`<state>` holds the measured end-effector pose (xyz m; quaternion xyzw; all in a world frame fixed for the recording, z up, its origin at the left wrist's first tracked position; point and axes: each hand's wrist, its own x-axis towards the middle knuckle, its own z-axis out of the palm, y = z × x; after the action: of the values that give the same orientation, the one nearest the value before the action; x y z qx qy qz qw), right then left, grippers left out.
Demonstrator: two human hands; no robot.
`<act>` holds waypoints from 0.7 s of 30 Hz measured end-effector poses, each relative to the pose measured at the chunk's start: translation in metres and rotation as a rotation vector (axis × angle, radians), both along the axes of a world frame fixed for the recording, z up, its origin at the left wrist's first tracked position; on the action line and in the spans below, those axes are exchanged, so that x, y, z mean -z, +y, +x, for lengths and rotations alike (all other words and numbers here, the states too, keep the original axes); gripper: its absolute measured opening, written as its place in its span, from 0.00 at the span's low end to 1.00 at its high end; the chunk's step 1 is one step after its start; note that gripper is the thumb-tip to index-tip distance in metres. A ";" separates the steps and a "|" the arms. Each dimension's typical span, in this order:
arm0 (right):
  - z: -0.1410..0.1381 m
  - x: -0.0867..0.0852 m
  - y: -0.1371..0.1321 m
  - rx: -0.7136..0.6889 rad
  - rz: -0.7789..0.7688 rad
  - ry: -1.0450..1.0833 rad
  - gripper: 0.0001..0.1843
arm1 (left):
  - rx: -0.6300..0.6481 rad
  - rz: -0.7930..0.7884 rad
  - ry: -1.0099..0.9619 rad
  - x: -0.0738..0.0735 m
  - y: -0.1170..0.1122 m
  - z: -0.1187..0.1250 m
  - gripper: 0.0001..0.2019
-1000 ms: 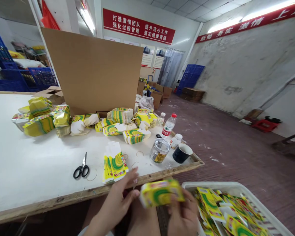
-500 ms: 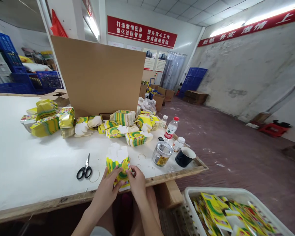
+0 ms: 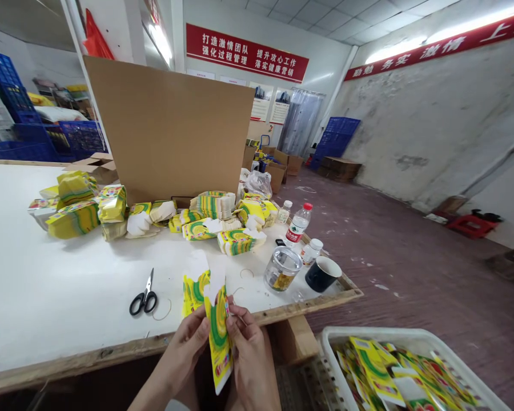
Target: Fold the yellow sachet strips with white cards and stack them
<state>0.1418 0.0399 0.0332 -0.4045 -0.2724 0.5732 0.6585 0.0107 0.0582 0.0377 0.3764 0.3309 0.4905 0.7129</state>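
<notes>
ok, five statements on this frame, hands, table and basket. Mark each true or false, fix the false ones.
1. The left hand and right hand both hold a carton. True.
2. The scissors are in the right hand. False: they lie on the table, left of both hands.
3. In the picture, the mug stands to the right of the jar. True.
4. The bottle has a blue cap. False: its cap is red.
5. The basket is white. True.
</notes>
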 end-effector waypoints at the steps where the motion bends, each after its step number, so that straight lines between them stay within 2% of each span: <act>1: 0.000 -0.001 -0.003 -0.001 0.008 -0.014 0.21 | 0.035 0.007 -0.045 0.000 -0.003 0.002 0.24; 4: 0.004 -0.004 -0.011 0.008 0.039 -0.117 0.21 | 0.048 0.065 -0.050 -0.001 -0.007 0.005 0.22; 8: 0.008 -0.002 -0.017 0.006 0.041 -0.190 0.23 | -0.076 -0.030 0.042 -0.002 -0.006 0.007 0.24; 10: 0.008 0.000 -0.021 0.014 0.027 -0.243 0.22 | -0.084 -0.037 0.061 -0.002 -0.005 0.010 0.25; 15: 0.013 0.007 -0.026 0.154 0.005 -0.465 0.19 | -0.099 0.095 0.177 -0.004 -0.011 0.018 0.29; 18: 0.020 0.004 -0.027 0.219 0.077 -0.546 0.19 | -0.031 0.193 0.202 -0.007 -0.016 0.016 0.35; 21: 0.028 -0.002 -0.030 0.230 0.202 -0.580 0.26 | 0.119 0.251 0.152 -0.014 -0.017 0.006 0.34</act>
<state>0.1703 0.0103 0.0355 -0.5117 -0.4567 0.3259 0.6507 0.0169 0.0409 0.0516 0.5174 0.2971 0.4552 0.6610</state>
